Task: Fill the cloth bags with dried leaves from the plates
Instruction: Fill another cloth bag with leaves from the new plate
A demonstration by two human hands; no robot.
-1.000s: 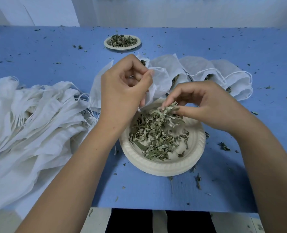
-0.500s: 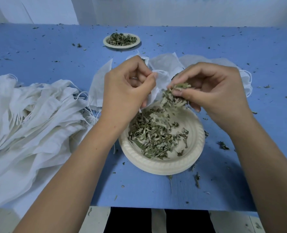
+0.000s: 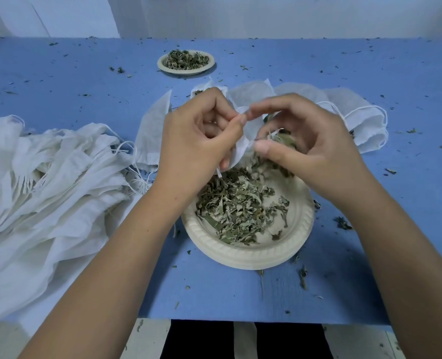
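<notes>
Plate of leaves sits by the front edge of the table. Above it, your left hand pinches a bag at its mouth; your right hand is curled round a clump there. Bag pile at left edge, second plate far back.

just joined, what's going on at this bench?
A person is filling cloth bags by hand. The left hand pinches a small cloth bag open above the near plate. The right hand holds a clump of dried leaves at the bag's mouth. Loose leaves cover that plate, a far plate sits behind, and a pile of bags lies to the left.
</notes>
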